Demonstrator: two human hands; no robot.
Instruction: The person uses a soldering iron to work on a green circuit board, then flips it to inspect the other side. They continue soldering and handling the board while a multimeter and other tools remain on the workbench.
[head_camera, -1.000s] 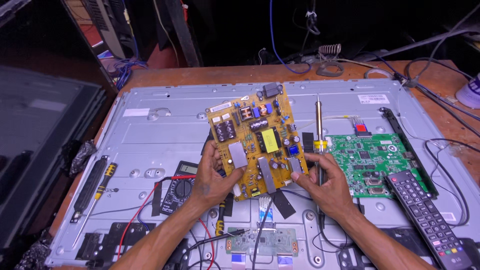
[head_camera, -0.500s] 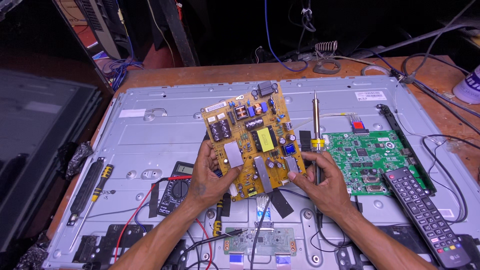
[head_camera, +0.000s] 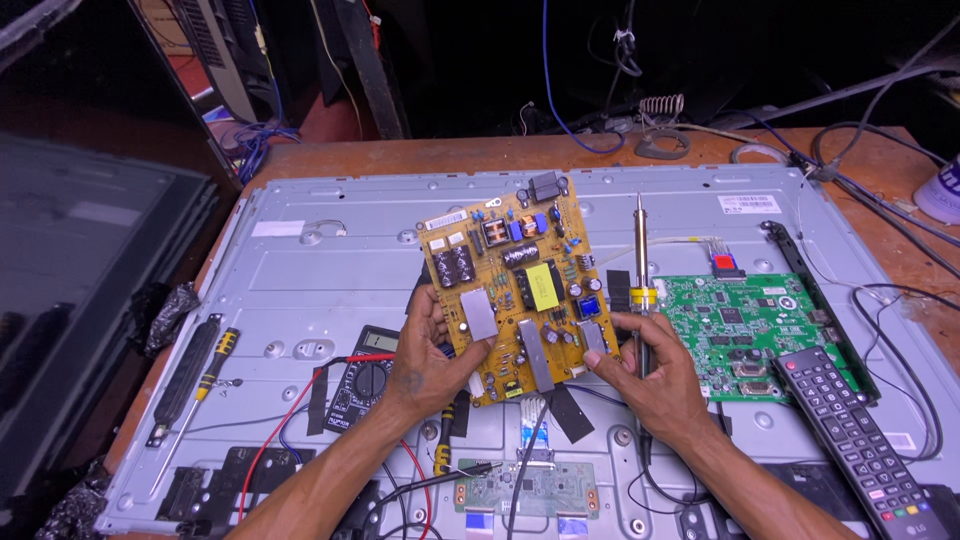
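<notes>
Left hand (head_camera: 425, 360) grips yellow power supply board (head_camera: 515, 285), tilting it up for access; right hand (head_camera: 640, 375) steadies its edge while holding soldering iron (head_camera: 641, 270) upright, tip clear.

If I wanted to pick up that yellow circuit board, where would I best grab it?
Probably by its bare edges, as both hands do now: the left hand pinches the left edge of the yellow circuit board, the right hand the lower right corner. Its face is crowded with upright parts, so come in from the sides, not from above.
</notes>
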